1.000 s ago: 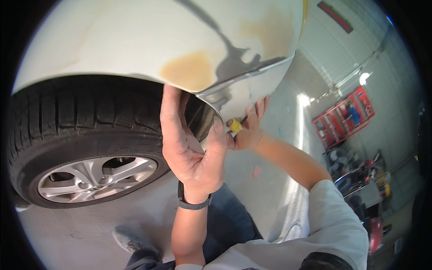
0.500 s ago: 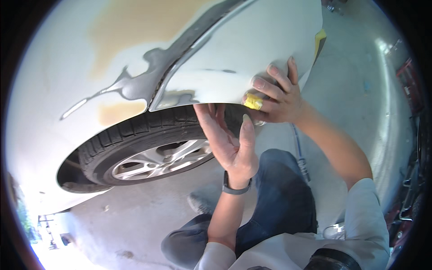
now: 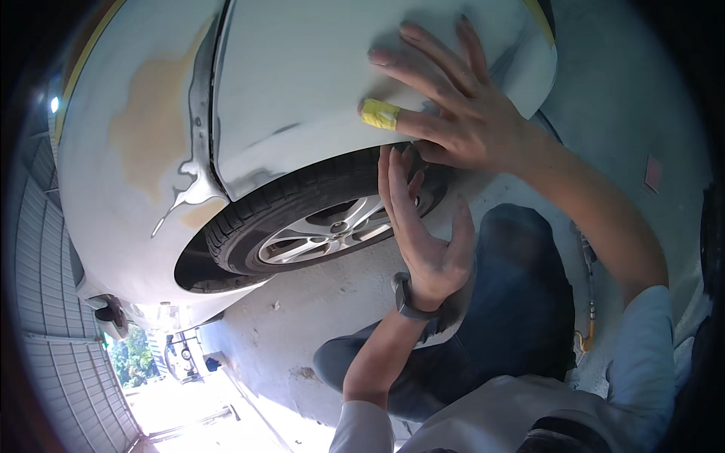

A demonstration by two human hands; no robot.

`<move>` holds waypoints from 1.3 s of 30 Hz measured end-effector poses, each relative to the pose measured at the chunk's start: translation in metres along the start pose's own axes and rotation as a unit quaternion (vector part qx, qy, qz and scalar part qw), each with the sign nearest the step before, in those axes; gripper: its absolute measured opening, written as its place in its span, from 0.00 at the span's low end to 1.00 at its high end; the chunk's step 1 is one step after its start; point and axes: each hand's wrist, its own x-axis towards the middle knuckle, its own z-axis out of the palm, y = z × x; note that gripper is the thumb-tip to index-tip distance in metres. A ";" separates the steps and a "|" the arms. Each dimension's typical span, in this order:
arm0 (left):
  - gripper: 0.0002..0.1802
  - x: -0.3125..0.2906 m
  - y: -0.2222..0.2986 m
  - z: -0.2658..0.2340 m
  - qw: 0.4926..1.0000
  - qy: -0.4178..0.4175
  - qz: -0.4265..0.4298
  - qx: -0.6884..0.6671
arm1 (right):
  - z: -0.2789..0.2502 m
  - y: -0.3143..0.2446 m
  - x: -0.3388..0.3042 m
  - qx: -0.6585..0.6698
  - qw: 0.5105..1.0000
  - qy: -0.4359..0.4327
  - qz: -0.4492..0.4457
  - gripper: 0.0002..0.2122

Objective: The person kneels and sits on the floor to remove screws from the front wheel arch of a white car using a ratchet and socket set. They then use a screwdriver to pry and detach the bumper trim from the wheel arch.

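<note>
A white car panel [image 3: 302, 83] curves above a black tyre [image 3: 291, 192] with a silver spoked wheel [image 3: 337, 238]. My right hand [image 3: 476, 124] lies on the panel just above the wheel arch, fingers spread; yellow tape [image 3: 380, 114] wraps one finger. Its thumb is down by the arch edge, partly hidden. Below it, my left hand [image 3: 430, 249] reaches up in front of the tyre, palm turned up and thumb apart. The left fingertips are at the arch lip; whether they touch it I cannot tell. Neither hand shows anything held.
Tan filler [image 3: 147, 124] and a bare grey patch [image 3: 198, 189] mark the body left of the panel gap. Yellow masking tape [image 3: 539, 19] edges the upper right. A hose fitting [image 3: 585, 342] and a pink piece [image 3: 652, 173] lie on the floor, right of my legs [image 3: 521, 294].
My view has shifted, showing more of the wall and doorway at left. My right hand has moved further up the panel, fingers spread wider. Left fingertips, hidden behind the lip before, now show.
</note>
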 end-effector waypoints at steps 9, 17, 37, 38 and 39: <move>0.45 -0.042 -0.001 -0.065 0.957 -0.204 -0.001 0.207 | 0.007 0.005 -0.001 0.077 0.997 0.025 -0.008 0.35; 0.33 -0.074 -0.012 -0.079 0.945 -0.171 -0.104 0.257 | 0.027 0.017 -0.008 0.041 0.995 0.080 -0.041 0.36; 0.07 0.115 0.075 -0.195 0.791 0.024 0.258 0.555 | 0.033 0.028 -0.021 -0.083 0.991 0.092 -0.060 0.19; 0.07 0.117 0.078 -0.195 0.784 0.003 0.273 0.557 | 0.034 0.025 -0.021 -0.081 0.990 0.093 -0.061 0.19; 0.07 0.124 0.083 -0.198 0.719 -0.030 0.316 0.618 | 0.034 0.025 -0.020 -0.078 0.990 0.096 -0.062 0.19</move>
